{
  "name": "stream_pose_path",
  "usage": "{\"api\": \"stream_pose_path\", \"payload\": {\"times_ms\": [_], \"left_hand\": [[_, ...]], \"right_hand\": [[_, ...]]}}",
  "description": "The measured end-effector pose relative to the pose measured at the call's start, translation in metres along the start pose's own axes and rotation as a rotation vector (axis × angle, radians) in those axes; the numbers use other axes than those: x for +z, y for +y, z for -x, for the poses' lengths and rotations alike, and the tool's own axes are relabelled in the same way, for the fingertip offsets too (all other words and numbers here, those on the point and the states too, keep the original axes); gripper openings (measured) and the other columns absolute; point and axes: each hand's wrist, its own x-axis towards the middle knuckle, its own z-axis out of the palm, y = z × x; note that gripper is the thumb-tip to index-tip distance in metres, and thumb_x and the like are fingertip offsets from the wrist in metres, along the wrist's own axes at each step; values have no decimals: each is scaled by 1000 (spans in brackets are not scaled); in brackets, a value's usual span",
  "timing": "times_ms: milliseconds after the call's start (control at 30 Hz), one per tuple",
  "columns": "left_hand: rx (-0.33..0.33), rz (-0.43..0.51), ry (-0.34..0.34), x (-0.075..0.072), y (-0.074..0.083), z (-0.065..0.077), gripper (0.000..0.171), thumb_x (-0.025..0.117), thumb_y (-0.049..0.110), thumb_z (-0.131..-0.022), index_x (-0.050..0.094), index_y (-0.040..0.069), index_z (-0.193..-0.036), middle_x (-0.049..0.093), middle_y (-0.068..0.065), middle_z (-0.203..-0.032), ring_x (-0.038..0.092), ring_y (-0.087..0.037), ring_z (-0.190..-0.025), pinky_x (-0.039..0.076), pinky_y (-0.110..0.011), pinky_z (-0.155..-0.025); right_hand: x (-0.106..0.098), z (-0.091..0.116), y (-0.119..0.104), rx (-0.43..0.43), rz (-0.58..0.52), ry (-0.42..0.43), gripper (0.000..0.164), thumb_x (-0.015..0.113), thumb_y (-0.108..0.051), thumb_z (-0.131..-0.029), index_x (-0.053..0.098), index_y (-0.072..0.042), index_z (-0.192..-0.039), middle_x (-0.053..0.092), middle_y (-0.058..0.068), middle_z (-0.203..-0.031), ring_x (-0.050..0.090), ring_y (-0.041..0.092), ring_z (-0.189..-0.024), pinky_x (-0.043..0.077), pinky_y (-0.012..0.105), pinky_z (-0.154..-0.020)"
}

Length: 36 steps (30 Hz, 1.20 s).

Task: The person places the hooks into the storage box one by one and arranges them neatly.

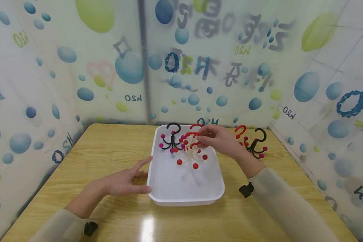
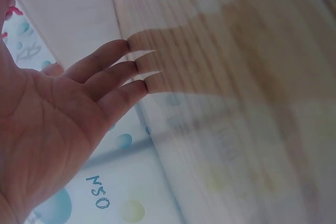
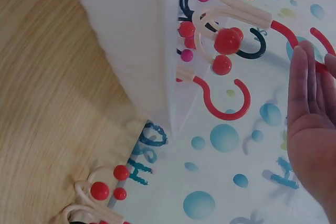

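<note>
My right hand (image 1: 217, 139) pinches the red hook of a multi-prong hook (image 1: 191, 154) over the white tray (image 1: 175, 185). Cream prongs spread downward from it, tipped with red balls. The right wrist view shows this held hook (image 3: 241, 17) with fingers at its red end. Inside the tray's far part stand a black multi-prong hook (image 1: 172, 139) with magenta balls and another with a red hook end (image 3: 228, 115), partly hidden in the head view. My left hand (image 1: 121, 183) has its fingers spread, thumb and index fingertip at the tray's left side.
To the right of the tray, on the wooden table (image 1: 118, 141), lie a black multi-prong hook (image 1: 253, 146) with magenta balls and a red-ended one (image 1: 240, 130), partly behind my right arm. Patterned curtain-like walls (image 1: 109, 84) surround the table's back and sides.
</note>
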Motion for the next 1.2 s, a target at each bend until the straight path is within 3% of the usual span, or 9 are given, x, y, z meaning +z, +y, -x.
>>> {"api": "stream_pose_path", "payload": {"times_ms": [200,367,1200], "left_hand": [[-12,0,-4,1,1,0,109,75,63,-99,4,34,-177,55,-15,-166,47,-49,-157,36,-75,-124],[-20,-5,-8,1,2,-1,109,74,64,-98,5,34,-177,54,-16,-167,46,-50,-157,36,-76,-124],[-24,1,-8,1,4,0,108,75,61,-100,4,33,-177,55,-16,-167,46,-50,-157,35,-76,-124]], "right_hand": [[10,-15,-4,28,25,-30,20,74,-23,-107,72,-11,-122,74,12,-115,82,23,-99,68,37,-88],[19,-23,-6,45,8,-47,19,73,-21,-108,71,-11,-123,75,12,-115,81,26,-99,67,48,-95],[41,-49,-7,115,94,-201,21,74,-16,-107,73,-7,-126,78,9,-112,81,35,-106,68,33,-88]]}}
